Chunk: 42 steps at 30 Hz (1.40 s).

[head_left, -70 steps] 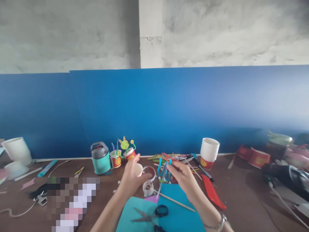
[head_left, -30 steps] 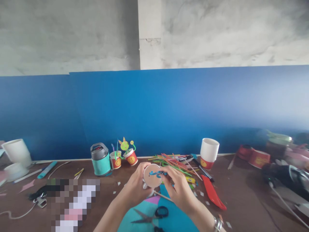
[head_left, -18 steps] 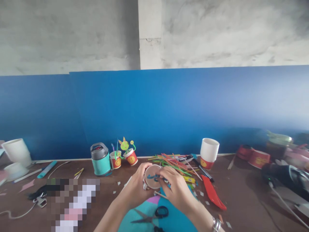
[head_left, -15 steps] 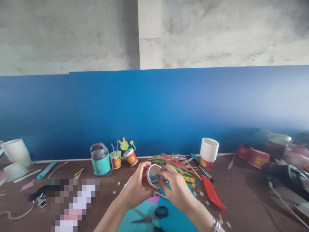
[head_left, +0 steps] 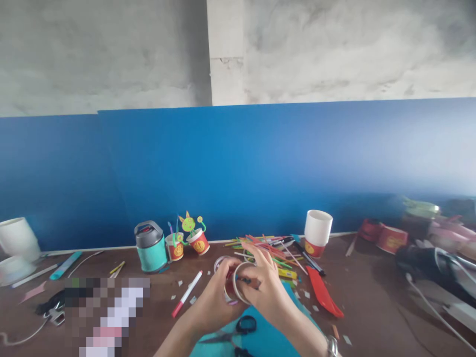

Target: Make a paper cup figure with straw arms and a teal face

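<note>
A paper cup is tilted with its white rim toward my right side. My left hand is wrapped round its outer side. My right hand reaches over the rim, thumb and fingers bent at the cup's mouth; what it pinches inside is hidden. Just below the hands, black-handled scissors lie on blue paper. Behind the hands is a pile of coloured sticks. A red and white marker lies left of my left forearm.
Two small decorated cups stand beside a teal flask at the back. Stacked cups are right of the sticks, near a red strip. Cables and a dark device lie at the right.
My right hand has turned, its fingers raised and spread more over the cup. The cup has tilted further. The marker beside my left forearm has come into view, and the view has shifted slightly.
</note>
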Each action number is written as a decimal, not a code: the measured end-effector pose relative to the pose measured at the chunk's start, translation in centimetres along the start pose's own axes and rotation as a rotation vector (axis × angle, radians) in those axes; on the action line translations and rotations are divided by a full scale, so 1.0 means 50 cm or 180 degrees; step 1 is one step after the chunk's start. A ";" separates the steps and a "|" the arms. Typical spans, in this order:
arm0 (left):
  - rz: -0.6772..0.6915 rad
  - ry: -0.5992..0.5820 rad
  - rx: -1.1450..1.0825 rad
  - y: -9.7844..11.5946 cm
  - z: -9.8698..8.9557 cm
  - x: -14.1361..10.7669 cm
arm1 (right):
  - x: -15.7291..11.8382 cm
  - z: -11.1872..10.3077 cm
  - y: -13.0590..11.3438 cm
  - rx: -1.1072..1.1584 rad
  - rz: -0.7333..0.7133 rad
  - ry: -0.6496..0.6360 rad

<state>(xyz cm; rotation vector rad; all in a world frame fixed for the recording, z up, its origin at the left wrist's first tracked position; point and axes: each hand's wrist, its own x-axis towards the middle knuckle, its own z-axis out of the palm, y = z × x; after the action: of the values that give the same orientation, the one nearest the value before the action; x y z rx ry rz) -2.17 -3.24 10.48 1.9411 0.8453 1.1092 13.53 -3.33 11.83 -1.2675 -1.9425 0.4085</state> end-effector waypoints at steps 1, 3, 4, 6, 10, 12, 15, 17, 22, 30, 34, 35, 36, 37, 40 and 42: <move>0.0009 -0.0027 -0.0016 -0.001 0.002 0.000 | 0.000 -0.002 -0.004 0.0043 0.0070 -0.0075; -0.0024 -0.0076 -0.0077 -0.003 0.004 0.000 | -0.001 -0.007 -0.009 0.0165 0.0142 -0.0217; -0.0045 -0.0084 -0.0112 -0.004 0.004 0.001 | -0.001 -0.008 -0.011 0.0219 0.0159 -0.0274; -0.0065 -0.0087 -0.0175 -0.006 0.003 0.001 | -0.002 -0.011 -0.011 0.0238 0.0161 -0.0369; -0.0020 -0.0172 -0.0285 -0.005 0.001 0.001 | -0.009 -0.014 -0.003 0.0020 0.0054 -0.0546; 0.0002 -0.0268 -0.0328 0.000 0.002 0.001 | -0.014 -0.016 0.002 -0.0147 -0.0067 -0.0587; 0.0009 -0.0367 -0.0386 0.008 0.005 -0.001 | -0.021 -0.020 0.008 -0.0359 -0.0265 -0.0611; -0.0002 -0.0387 -0.0408 0.011 0.005 -0.001 | -0.023 -0.023 0.009 -0.0431 -0.0358 -0.0580; -0.0059 -0.0410 -0.0411 0.006 0.001 0.000 | -0.012 -0.021 0.003 -0.0258 -0.0217 -0.0246; 0.0007 -0.0224 -0.0561 -0.013 -0.006 0.003 | 0.004 -0.002 0.011 0.0750 0.0250 0.0087; -0.0158 -0.0322 -0.0749 -0.022 -0.010 0.004 | 0.002 0.005 0.015 0.0806 0.0223 0.0080; -0.0212 -0.0359 -0.0865 -0.024 -0.010 0.005 | 0.001 0.008 0.015 0.0751 0.0174 0.0121; -0.0266 -0.0386 -0.0958 -0.025 -0.009 0.005 | 0.000 0.011 0.014 0.0688 0.0119 0.0189; -0.0323 -0.0395 -0.0999 -0.026 -0.008 0.005 | -0.001 0.014 0.014 0.0629 0.0068 0.0273; -0.0447 -0.0323 -0.0813 -0.024 -0.003 0.006 | -0.001 0.019 0.013 0.0521 0.0011 0.0457; -0.0473 -0.0284 -0.0573 -0.021 -0.002 0.006 | 0.003 0.012 0.016 0.0506 0.0030 0.0377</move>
<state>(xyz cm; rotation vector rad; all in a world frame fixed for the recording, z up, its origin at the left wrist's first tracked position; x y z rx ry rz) -2.33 -2.45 9.77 1.7369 0.7993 0.9693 13.57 -2.77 11.01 -1.1723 -1.7694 0.4722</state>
